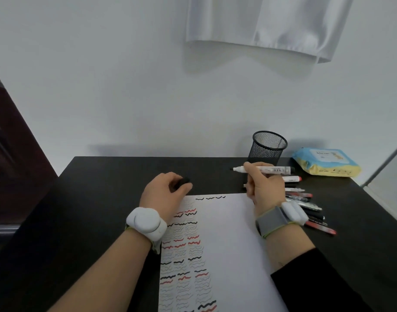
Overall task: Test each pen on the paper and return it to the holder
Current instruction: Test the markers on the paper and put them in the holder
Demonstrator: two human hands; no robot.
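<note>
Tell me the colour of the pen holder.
Black mesh holder, seen clearly in the head view.

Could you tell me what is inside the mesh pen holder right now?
Through the holder mesh, only one thin dark pen leaning at its right side shows. The bottom is hidden behind the right hand and its marker, so more may sit there.

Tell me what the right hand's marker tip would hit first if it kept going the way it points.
Probably nothing: the marker in the right hand points left over bare black table. The left hand sits nearer, seemingly off that line.
</note>
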